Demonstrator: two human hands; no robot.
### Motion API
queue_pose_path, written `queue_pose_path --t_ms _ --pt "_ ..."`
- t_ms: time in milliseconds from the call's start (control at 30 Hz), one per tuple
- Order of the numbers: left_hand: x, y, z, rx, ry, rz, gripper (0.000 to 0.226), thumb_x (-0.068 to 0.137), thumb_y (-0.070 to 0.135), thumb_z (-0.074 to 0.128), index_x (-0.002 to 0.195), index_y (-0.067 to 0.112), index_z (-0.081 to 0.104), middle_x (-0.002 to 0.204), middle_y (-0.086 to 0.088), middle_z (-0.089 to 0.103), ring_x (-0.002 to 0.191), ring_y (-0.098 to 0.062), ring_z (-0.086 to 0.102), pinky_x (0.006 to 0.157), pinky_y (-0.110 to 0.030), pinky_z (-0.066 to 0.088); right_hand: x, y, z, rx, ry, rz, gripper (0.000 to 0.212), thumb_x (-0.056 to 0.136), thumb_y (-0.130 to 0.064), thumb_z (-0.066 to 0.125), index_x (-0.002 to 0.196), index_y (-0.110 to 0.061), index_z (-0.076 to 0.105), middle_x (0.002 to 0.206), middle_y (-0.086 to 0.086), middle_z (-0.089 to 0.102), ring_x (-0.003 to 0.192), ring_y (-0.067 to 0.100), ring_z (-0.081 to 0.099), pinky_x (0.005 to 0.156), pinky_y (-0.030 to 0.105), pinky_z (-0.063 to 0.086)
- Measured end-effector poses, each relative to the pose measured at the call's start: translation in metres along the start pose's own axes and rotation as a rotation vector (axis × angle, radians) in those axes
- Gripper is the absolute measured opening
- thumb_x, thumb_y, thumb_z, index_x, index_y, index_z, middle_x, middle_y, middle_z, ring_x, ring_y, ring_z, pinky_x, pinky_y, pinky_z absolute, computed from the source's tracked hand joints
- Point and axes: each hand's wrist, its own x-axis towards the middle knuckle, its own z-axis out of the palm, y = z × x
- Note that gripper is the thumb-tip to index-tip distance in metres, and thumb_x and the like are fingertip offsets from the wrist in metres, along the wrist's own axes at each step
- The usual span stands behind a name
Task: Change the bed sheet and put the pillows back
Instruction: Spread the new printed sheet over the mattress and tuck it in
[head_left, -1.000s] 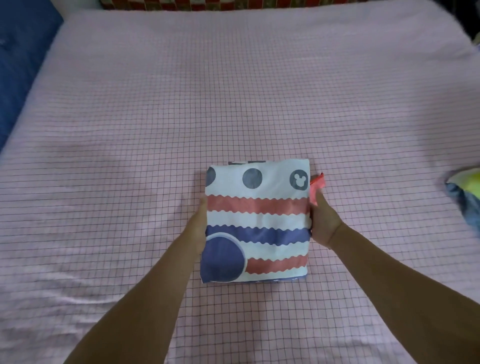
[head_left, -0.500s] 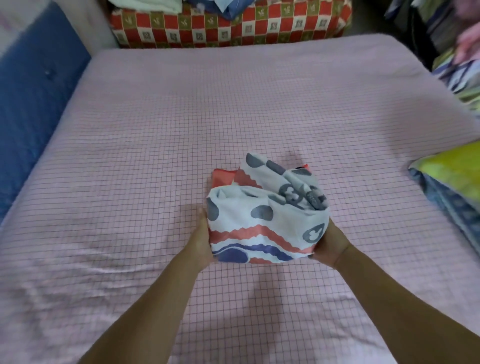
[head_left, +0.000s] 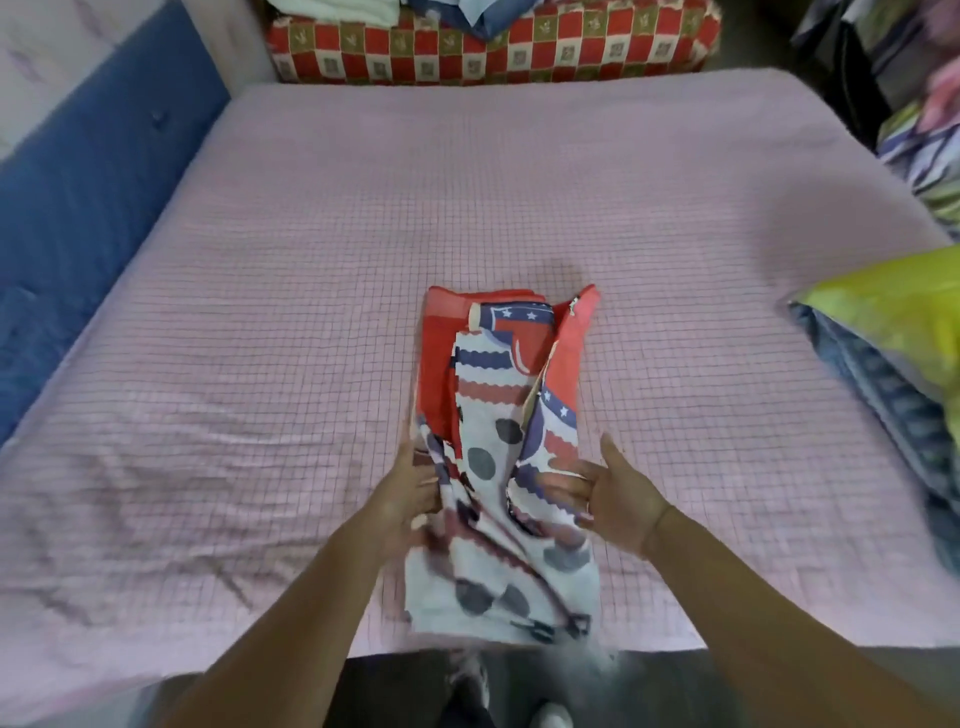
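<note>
We're shaking open the folded sheet (head_left: 498, 467) that was a tidy square a second ago, left hand (head_left: 410, 493) and right hand (head_left: 618, 493) both pinching its near layers (it's mid-mattress (head_left: 311, 260)), so spreading it comes next.

A blue padded headboard (head_left: 78, 218) runs along the left; a red, white and olive checked sofa (head_left: 493, 47) heaped with folded linens stands beyond; dark floor (head_left: 395, 686) shows below
</note>
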Motion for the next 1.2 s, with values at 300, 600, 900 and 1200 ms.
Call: queue_pose_path --t_ms 300,600,900,1200 --pt "-0.029 -0.055 -0.002 -0.006 0.128 -0.009 0.058 0.092 0.065 0.028 0.117 0.019 0.053 0.147 -0.009 0.043 0.138 -0.033 0.038 0.116 -0.046 0.028 -0.006 0.052 0.006 -0.101 0.104 0.023 0.066 0.09 -0.068 0.035 0.133 -0.022 0.053 0.145 0.002 0.042 0.131 0.021 0.04 0.113 0.047 0.027" --pt "-0.01 -0.072 -0.014 0.002 0.142 -0.058 0.052 0.093 0.064 0.03 0.124 0.026 0.045 0.141 -0.002 0.046 0.136 -0.032 0.04 0.113 -0.047 0.029 0.013 0.077 0.039 -0.151 0.106 0.084 0.047 0.091 -0.066 0.037 0.118 -0.031 0.054 0.139 -0.005 0.048 0.137 0.016 0.034 0.117 0.05 0.016" --pt "0.074 -0.074 -0.009 -0.046 0.155 -0.065 0.089 0.071 0.074 0.064 0.136 0.015 0.052 0.123 -0.01 0.065 0.109 -0.032 0.064 0.096 -0.051 0.05 0.046 0.072 0.052 -0.119 0.108 0.053 0.041 0.094 -0.06 0.039 0.12 -0.033 0.056 0.123 -0.007 0.06 0.113 0.014 0.054 0.111 0.041 0.023" --pt "0.076 -0.034 0.025 0.256 0.262 0.106 0.028 0.094 0.026 0.061 0.113 0.006 0.062 0.116 -0.015 0.065 0.098 -0.028 0.061 0.089 -0.035 0.05 0.083 0.072 0.03 -0.248 0.37 -0.145 0.063 0.083 -0.05 0.067 0.131 -0.016 0.046 0.131 0.003 0.049 0.119 0.025 0.047 0.098 0.04 0.042"
